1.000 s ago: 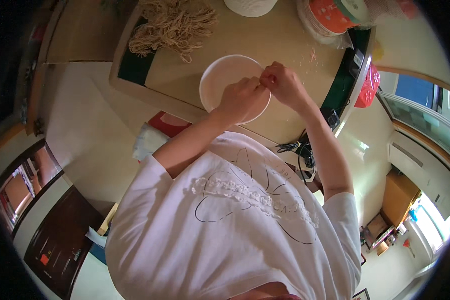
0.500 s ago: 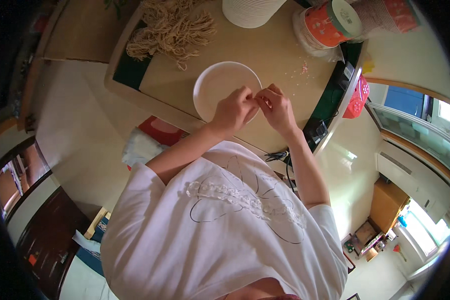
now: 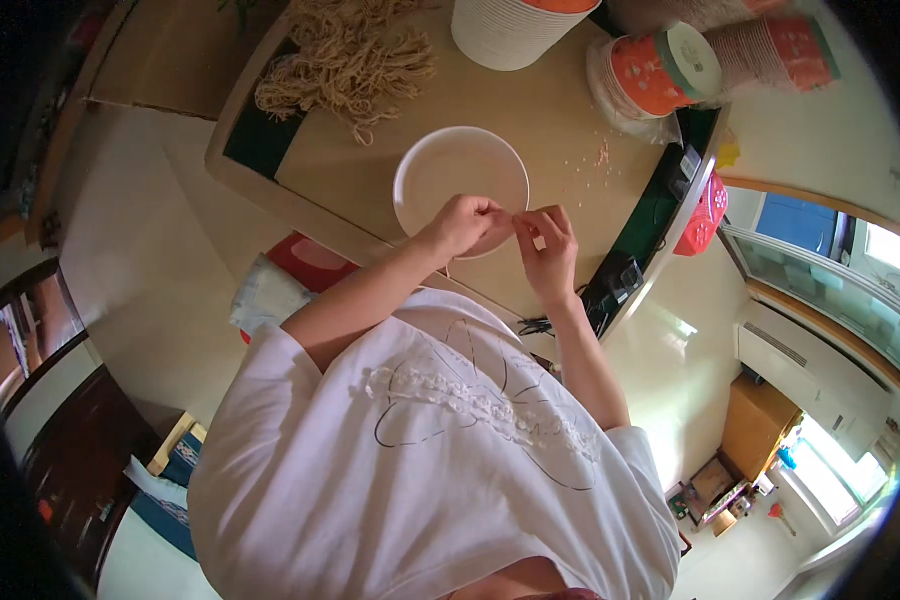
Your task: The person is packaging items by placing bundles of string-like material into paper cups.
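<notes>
Over the near right rim of a round white bowl [image 3: 450, 170], my left hand [image 3: 464, 224] and my right hand [image 3: 547, 250] meet fingertip to fingertip. Each is closed in a pinch, thumb against forefinger. What lies between the fingertips is too small to make out. A thin pale strand [image 3: 447, 270] hangs below my left wrist, and its upper part is hidden. Beyond the bowl to the left lies a loose heap of tan twine [image 3: 360, 75].
A stack of white paper cups [image 3: 505, 35] stands at the far edge of the brown table [image 3: 360, 190]. Orange-red patterned cups [image 3: 660, 70] lie in clear plastic at far right. Small pink and white crumbs [image 3: 600, 160] are scattered nearby. Black adapters [image 3: 625, 280] line the right edge.
Both hands have come slightly nearer to me, and their fingertips have drawn a little apart. A thin strand now shows below my left wrist. The whole view has shifted slightly.
</notes>
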`<state>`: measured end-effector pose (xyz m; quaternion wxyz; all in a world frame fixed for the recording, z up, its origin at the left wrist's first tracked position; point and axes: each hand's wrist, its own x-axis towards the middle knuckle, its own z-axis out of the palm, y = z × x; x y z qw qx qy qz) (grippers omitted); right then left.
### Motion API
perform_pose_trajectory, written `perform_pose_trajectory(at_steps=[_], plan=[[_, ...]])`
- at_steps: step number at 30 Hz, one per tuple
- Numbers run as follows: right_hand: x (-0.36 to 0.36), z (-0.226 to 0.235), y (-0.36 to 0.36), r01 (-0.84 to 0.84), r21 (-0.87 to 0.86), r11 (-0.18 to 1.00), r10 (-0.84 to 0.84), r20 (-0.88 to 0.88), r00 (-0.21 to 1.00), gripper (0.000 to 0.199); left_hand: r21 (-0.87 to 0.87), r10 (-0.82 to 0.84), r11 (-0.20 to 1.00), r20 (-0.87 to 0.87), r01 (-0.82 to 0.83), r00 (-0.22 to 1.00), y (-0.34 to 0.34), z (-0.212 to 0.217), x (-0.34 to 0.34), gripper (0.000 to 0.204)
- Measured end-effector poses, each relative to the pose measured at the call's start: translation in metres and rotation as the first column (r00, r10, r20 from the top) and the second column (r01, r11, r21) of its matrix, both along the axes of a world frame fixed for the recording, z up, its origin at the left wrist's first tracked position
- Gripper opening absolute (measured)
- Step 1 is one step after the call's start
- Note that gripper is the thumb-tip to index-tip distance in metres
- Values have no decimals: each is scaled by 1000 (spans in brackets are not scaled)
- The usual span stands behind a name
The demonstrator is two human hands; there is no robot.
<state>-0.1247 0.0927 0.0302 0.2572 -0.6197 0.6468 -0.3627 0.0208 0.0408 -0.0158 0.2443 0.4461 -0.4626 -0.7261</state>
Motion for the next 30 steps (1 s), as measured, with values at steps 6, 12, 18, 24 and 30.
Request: perform_pose_trajectory(at_steps=[6, 12, 18, 24, 30], plan=[[11, -7, 10, 144, -107, 984, -143, 11, 990, 11, 680, 127, 717, -338, 149, 932, -9, -1, 5, 14], [15, -20, 16, 169, -156, 973, -176, -32, 984, 21, 757, 249, 651, -270, 46, 930, -6, 4, 1, 11], [13, -18, 18, 144, -156, 977, -161, -104, 981, 24, 729, 211, 682, -267, 54, 940, -10, 7, 5, 7], [11, -10, 16, 167, 18, 986, -168, 148, 975, 19, 680, 150, 731, -255, 67, 955, -10, -2, 5, 14], [8, 0, 7, 132, 142, 981, -158, 189, 969, 12, 606, 79, 792, -211, 67, 974, -9, 3, 9, 13]])
